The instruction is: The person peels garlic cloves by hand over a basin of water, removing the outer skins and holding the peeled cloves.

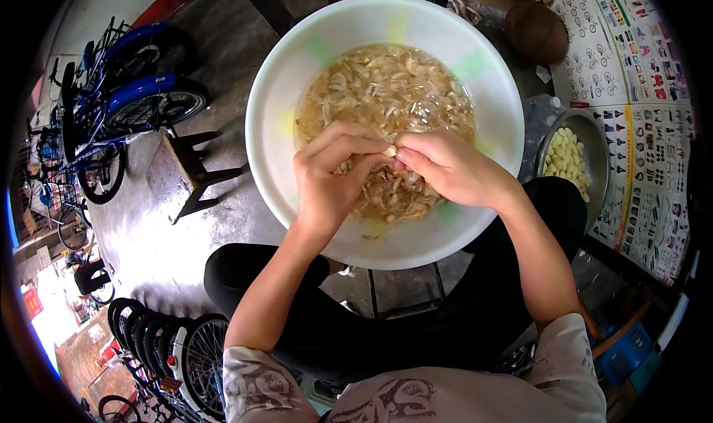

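Over a wide white basin [276, 96], both hands meet at a small pale garlic clove [390, 150]. My left hand [332, 172] pinches the clove between thumb and forefinger. From the other side, my right hand [454, 169] is closed with its fingertips against the same clove; whether a bit of skin sits in them is too small to tell. Below the hands, brownish water in the basin is full of floating garlic skins [386, 85]. To the right, a metal bowl [600, 167] holds several peeled garlic cloves [566, 159].
A printed poster sheet [624, 170] covers the surface at the right. A small wooden stool [191, 172] stands left of the basin. Blue bicycles [141, 89] and a row of tyres [152, 341] line the left side. A brown rounded object [536, 33] lies beyond the basin.
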The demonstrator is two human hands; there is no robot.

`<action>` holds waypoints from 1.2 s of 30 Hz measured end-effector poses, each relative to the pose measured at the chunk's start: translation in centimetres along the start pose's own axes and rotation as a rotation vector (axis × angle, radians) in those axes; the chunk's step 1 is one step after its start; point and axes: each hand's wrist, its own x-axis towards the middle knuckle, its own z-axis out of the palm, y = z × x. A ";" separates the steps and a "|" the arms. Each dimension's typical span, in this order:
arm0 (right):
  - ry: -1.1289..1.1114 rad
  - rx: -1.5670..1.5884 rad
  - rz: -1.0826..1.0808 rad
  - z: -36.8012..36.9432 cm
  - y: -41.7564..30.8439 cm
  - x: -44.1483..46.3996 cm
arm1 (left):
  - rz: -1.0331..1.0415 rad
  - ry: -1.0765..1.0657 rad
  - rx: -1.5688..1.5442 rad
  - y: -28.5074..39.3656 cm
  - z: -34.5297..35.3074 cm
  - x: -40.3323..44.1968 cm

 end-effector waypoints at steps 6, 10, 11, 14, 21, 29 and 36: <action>-0.048 0.102 0.065 0.0 -0.4 0.1 | -0.062 0.012 -0.068 0.5 -0.4 0.1; -0.077 0.140 0.111 -0.2 -0.7 0.1 | 0.045 0.040 -0.044 1.0 -0.6 0.6; -0.091 0.125 0.102 -0.2 -0.5 0.2 | 0.122 0.036 0.016 1.1 -0.7 0.7; -0.114 0.096 0.092 -0.4 -0.2 0.2 | 0.155 -0.021 0.128 1.4 -1.0 0.3; -0.118 0.140 0.128 -0.3 -1.0 0.2 | 0.112 -0.015 0.069 0.6 -0.8 0.1; -0.145 0.099 0.089 -0.3 -0.1 0.3 | 0.138 -0.016 0.069 0.3 -0.8 -0.1; -0.147 0.084 0.089 -0.5 0.1 0.2 | 0.150 -0.033 0.086 0.2 -0.5 -0.4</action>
